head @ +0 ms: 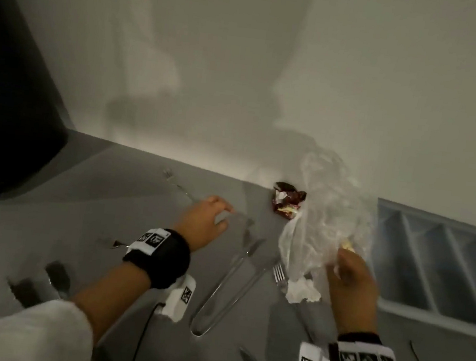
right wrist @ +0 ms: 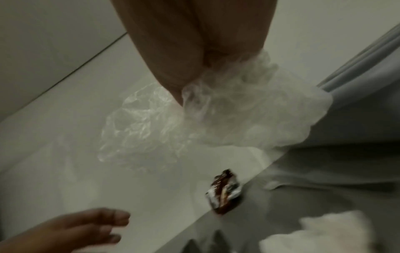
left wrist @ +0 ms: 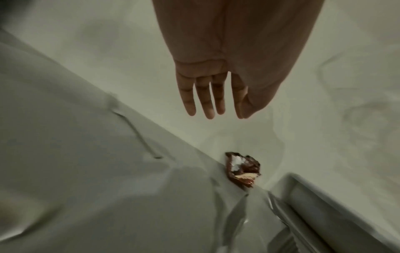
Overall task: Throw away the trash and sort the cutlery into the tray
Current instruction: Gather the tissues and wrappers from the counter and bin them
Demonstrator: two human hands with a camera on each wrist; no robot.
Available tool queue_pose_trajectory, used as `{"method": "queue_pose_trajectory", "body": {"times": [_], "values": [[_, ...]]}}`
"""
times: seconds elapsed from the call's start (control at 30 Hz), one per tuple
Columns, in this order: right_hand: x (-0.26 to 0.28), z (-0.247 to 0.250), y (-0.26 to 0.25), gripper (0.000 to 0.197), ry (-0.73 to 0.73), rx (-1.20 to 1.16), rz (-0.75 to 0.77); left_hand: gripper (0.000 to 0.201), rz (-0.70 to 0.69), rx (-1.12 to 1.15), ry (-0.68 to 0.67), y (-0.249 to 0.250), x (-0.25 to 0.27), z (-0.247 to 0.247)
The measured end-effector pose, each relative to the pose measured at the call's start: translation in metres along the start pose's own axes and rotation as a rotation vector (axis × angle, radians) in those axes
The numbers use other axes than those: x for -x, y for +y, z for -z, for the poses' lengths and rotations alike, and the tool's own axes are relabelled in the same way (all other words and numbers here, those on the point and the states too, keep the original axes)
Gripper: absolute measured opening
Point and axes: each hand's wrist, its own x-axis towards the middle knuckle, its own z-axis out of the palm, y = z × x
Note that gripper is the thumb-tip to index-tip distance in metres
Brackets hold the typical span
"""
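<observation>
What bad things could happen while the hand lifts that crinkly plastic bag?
1. The right hand grips the clear plastic bag right above a fork and a crumpled tissue; the bag might drag them along.
2. The brown wrapper lies by the wall and could be forgotten.
3. The open left hand hovers near the tongs and might bump them.

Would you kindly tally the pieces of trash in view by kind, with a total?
Clear plastic bag, held by the right hand: 1
Brown wrapper: 1
Crumpled white tissue: 1
Total: 3
A yellowish bit by the fingers is too blurred to class.
</observation>
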Motion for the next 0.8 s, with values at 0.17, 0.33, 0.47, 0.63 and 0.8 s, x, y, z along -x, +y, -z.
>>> {"method": "queue_pose_trajectory", "body": {"times": [0.17,0.33,0.47,0.63,0.8], "values": [[0.064,0.058,0.046,0.06,0.059,-0.094,-0.186,0.057,-0.074,-0.227,-0.18,0.053,-0.094,-0.052],[0.121,0.08,0.071,0.03,0.184,-0.104,-0.283,0.077,-0.045,-0.383,-0.242,0.071,-0.162,-0.095],[0.15,0.096,0.084,0.027,0.305,-0.028,-0.316,0.089,-0.074,-0.476,-0.308,0.066,-0.196,-0.119],[0.191,0.113,0.099,0.051,0.49,0.122,-0.672,0.066,-0.06,-0.442,-0.254,0.071,-0.191,-0.135],[0.21,0.133,0.081,0.033,0.454,0.16,-0.859,0.056,-0.065,-0.236,-0.114,0.099,-0.167,-0.11]]}}
